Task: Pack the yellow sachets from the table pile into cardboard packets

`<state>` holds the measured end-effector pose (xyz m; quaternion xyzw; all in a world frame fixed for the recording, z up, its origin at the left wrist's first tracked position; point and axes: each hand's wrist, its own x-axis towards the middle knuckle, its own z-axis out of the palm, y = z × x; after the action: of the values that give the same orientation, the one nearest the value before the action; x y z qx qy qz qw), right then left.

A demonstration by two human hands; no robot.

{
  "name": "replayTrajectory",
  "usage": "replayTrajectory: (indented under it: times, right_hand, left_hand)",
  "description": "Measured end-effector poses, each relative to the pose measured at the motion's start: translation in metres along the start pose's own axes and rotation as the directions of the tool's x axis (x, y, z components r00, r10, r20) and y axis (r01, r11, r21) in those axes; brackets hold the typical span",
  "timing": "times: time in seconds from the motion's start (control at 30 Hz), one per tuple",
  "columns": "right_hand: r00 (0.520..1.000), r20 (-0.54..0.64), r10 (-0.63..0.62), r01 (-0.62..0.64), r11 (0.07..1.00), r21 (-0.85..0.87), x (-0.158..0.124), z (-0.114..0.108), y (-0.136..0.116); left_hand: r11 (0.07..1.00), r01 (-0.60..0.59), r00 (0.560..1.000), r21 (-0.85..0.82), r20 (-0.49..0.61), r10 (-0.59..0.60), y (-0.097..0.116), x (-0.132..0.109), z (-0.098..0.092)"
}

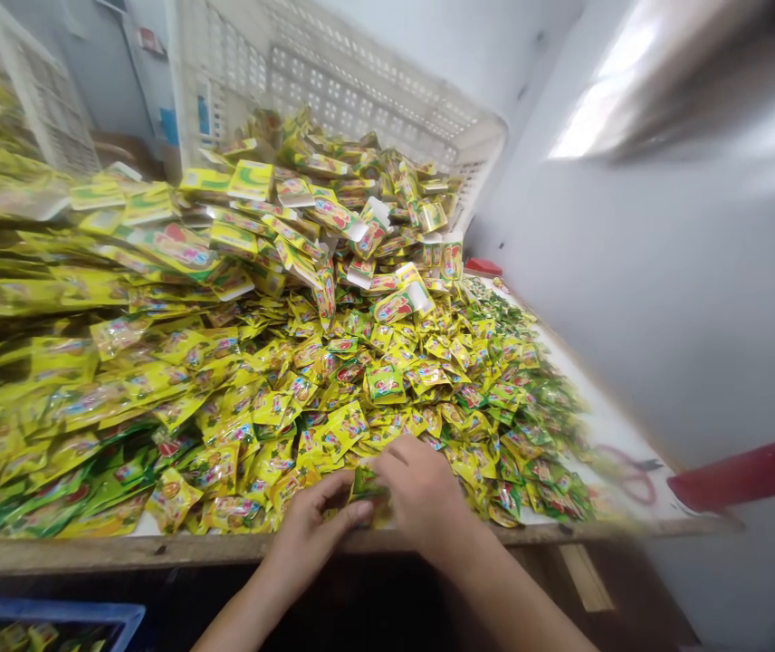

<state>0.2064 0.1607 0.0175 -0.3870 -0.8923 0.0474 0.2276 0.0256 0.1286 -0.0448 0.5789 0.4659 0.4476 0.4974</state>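
Note:
Just above the table's front edge, my left hand [316, 525] and my right hand [425, 493] are close together. Between them is a small green candy sachet [364, 482], partly covered by fingers. My left thumb and forefinger close around its near left side. The curled fingers of my right hand pinch it from the other side, and their tips are partly hidden. Beyond both hands spreads a heap of small yellow and green sachets [339, 430]. Open yellow cartons [394, 306] with white flaps lie behind the sachets.
A white perforated crate [387, 86] tips cartons onto the table; another crate [48, 100] stands left. Pink-handled scissors [622, 475] and a dark red object [741, 475] lie at right, near the wall. A blue crate [126, 618] sits below the wooden table edge [211, 551].

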Motion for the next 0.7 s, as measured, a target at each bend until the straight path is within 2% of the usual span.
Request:
replayTrajectory:
  times: [0.07, 0.17, 0.3, 0.37, 0.47, 0.6, 0.7]
  right_hand:
    - [0.997, -0.058, -0.041, 0.041, 0.999, 0.000, 0.000, 0.006, 0.003]
    - [0.992, -0.116, -0.047, 0.051, 0.998, 0.033, 0.002, 0.009, 0.005]
    - [0.995, -0.070, -0.072, 0.077, 0.994, 0.073, 0.003, 0.008, 0.007]
    - [0.995, -0.031, -0.093, 0.096, 0.992, 0.077, 0.005, 0.004, 0.009]
    - [0.993, 0.014, -0.114, 0.112, 0.991, 0.068, 0.006, -0.001, 0.012]
    - [0.992, 0.080, -0.102, 0.090, 0.987, 0.133, 0.000, 0.002, 0.011]
    - [1.000, 0.004, -0.004, 0.003, 0.954, 0.301, -0.013, 0.008, 0.012]
  left_hand:
    - [1.000, 0.014, 1.000, -0.001, -0.025, -0.014, 0.001, -0.001, 0.002]
    - [0.994, 0.039, 0.999, -0.104, -0.018, -0.041, 0.003, -0.001, 0.010]
    - [0.951, 0.132, 0.973, -0.281, -0.148, -0.179, 0.009, 0.004, 0.023]
    - [0.920, 0.165, 0.956, -0.356, -0.174, -0.238, 0.013, 0.007, 0.028]
    - [0.907, 0.180, 0.968, -0.381, -0.096, -0.232, 0.017, 0.006, 0.027]
    - [0.950, 0.165, 0.986, -0.265, 0.041, -0.160, 0.015, 0.001, 0.012]
    - [0.968, 0.136, 0.990, -0.209, 0.066, -0.125, 0.009, -0.002, 0.001]
